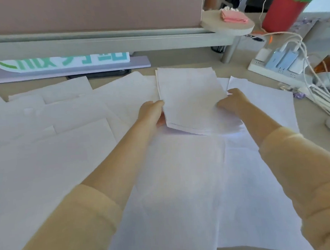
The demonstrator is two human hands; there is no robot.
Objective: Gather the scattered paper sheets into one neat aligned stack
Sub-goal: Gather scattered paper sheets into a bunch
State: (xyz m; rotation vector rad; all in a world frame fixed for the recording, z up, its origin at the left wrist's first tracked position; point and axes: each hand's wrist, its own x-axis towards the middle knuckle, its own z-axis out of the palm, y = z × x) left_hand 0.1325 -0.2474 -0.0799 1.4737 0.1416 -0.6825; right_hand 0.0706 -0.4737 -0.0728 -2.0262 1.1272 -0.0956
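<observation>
A small stack of white paper sheets [191, 96] is held up off the desk at centre, tilted away from me. My left hand [152, 112] grips its left edge and my right hand [231, 102] grips its right edge. The edges of the stack are slightly uneven at the bottom. Several loose white sheets [52, 142] lie overlapping over the left and middle of the desk, more sheets [182, 181] lie under my forearms, and another sheet [264, 100] lies to the right.
A grey monitor shelf [98, 42] runs across the back, with a sign [61, 63] under it. A power strip [275, 65] with chargers and white cables sits at the right. A red container [284, 9] stands at the back right.
</observation>
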